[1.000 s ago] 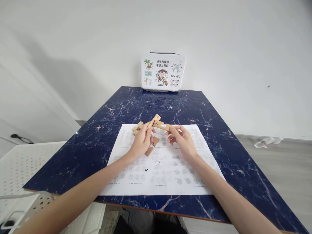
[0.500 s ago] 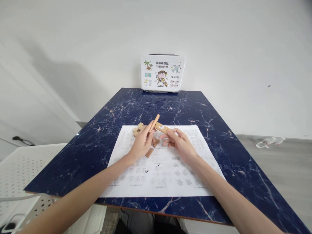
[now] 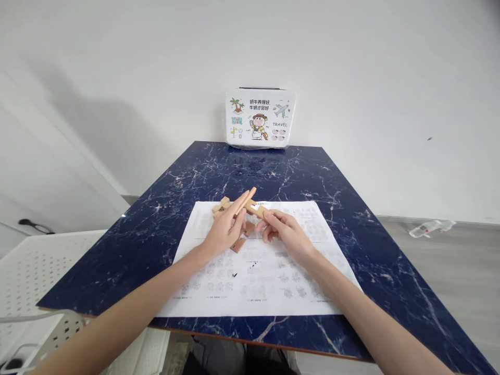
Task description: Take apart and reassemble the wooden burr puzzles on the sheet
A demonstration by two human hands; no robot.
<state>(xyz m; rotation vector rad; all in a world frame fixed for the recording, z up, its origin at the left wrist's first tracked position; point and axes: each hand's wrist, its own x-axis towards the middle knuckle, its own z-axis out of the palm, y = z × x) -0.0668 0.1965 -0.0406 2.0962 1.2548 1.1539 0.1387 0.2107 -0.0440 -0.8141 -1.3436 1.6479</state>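
Observation:
My left hand (image 3: 225, 229) pinches a long wooden puzzle bar (image 3: 246, 199) that slants up and to the right. My right hand (image 3: 284, 230) grips a second notched wooden bar (image 3: 257, 209), whose end meets the first bar between the two hands. Both hands hover just above a white printed instruction sheet (image 3: 258, 271). More loose wooden pieces (image 3: 221, 205) lie on the sheet behind my left hand, and two brown pieces (image 3: 242, 237) lie under it.
The sheet lies on a dark blue marble-patterned table (image 3: 164, 219). A white illustrated box (image 3: 260, 117) stands at the table's far edge against the wall. A white perforated rack (image 3: 35, 265) is at the left. A clear plastic bottle (image 3: 428, 227) lies on the floor at the right.
My right hand slid left and brought its bar in against the bar in my left hand. The left bar tilted a little lower. Both hands dropped closer to the sheet.

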